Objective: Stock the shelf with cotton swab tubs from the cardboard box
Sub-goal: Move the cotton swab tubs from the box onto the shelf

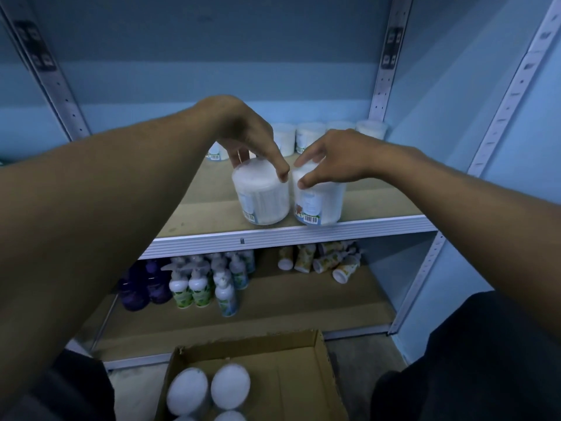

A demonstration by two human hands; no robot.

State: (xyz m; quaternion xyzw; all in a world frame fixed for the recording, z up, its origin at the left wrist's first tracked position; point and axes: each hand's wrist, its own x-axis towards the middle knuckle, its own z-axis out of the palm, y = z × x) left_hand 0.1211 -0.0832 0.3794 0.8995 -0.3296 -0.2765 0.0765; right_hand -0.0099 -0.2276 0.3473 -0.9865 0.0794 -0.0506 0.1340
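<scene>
Your left hand grips one cotton swab tub by its lid and your right hand grips another, both at the shelf front edge, likely ready to slide back toward the rear row; more tubs wait in the cardboard box.

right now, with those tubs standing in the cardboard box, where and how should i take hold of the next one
Come straight down from above and grip the front right tub round the rim of its round lid. The tubs stand upright and packed close in the cardboard box, so only the tops show and the sides are probably hard to reach. Both the left hand and right hand hold the tubs on the shelf the same way.
</scene>
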